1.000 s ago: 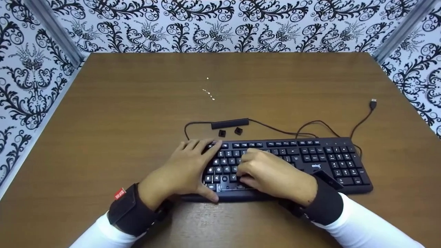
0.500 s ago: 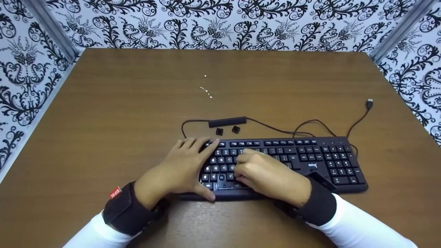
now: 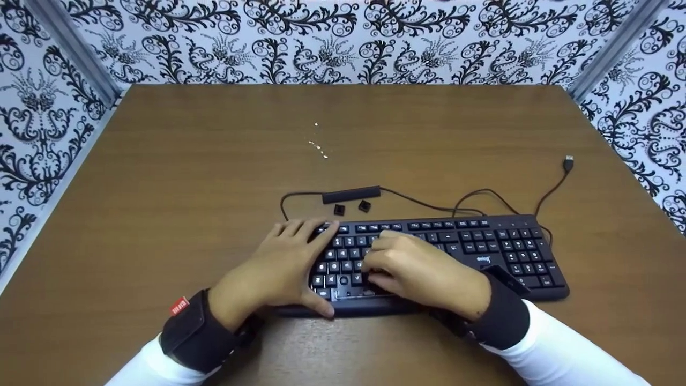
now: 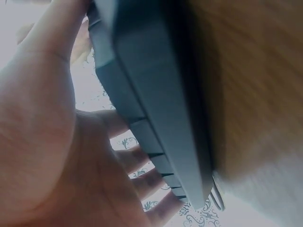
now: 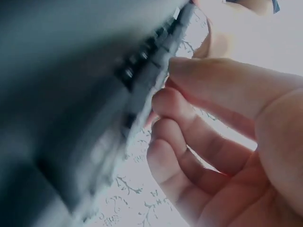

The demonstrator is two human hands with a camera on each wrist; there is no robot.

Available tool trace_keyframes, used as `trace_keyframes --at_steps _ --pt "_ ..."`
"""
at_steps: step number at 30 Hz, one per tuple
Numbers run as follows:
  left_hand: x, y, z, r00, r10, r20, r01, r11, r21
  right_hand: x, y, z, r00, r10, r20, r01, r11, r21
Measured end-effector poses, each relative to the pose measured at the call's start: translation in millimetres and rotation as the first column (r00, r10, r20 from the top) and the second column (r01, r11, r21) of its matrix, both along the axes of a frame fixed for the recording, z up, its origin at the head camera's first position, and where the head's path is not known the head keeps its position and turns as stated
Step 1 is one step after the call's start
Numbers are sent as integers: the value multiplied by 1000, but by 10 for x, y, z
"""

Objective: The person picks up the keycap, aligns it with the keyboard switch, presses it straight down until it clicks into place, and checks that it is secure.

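Note:
A black keyboard (image 3: 485, 271) lies on the wooden table. My left hand (image 3: 284, 268) spans its left end, thumb along the front edge and straight fingers reaching over the back edge. In the left wrist view, the fingers (image 4: 137, 163) rest across the keys. My right hand (image 3: 423, 265) is over the middle of the lower key rows, its fingers curled. The right wrist view shows thumb and index finger (image 5: 182, 68) pinching at a key, mostly hidden behind the fingertips. Left of the right hand, one key position (image 3: 344, 280) has no cap, and the space-bar strip (image 3: 348, 294) is bare.
Two loose keycaps (image 3: 364, 206) lie behind the keyboard. A long black bar (image 3: 351, 194), shaped like a space bar, lies there over the cable (image 3: 418, 202). The cable's USB plug (image 3: 568, 163) is at right. White specks (image 3: 318, 147) mark the table further back.
The head view shifts slightly. Both hands keep their places on the keyboard, and the loose keycaps stay put.

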State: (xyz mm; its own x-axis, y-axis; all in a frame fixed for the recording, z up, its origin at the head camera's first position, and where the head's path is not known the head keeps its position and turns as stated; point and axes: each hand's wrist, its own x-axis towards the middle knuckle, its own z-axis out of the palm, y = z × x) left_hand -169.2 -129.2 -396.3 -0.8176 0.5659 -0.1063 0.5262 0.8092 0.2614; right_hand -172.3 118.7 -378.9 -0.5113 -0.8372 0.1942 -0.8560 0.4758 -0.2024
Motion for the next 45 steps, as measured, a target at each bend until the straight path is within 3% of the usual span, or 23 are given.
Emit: trace_keyframes --at_steps 5,10,15,19,24,31,45 --pt "11 6 -47 1000 5 -4 -5 1000 20 -111 28 91 993 -72 90 76 996 -41" --pt "14 -7 -89 1000 4 2 -4 1000 27 -377 -27 169 986 -153 72 156 987 -34" --pt "20 -35 -100 1000 9 -8 -8 1000 18 -697 -136 172 979 -198 45 196 980 39" --pt "35 -42 -92 1000 -1 -7 1 1000 22 -857 -228 139 976 -209 64 199 971 134" --pt "47 -34 -72 1000 -9 -23 9 1000 26 -942 -299 130 968 -236 83 209 947 243" --pt "42 -21 -54 999 -13 -36 13 1000 26 -1020 -322 95 965 -251 78 218 930 298" --pt "17 -22 6 997 -40 -63 42 999 29 -1078 -321 107 967 -244 66 215 931 295"
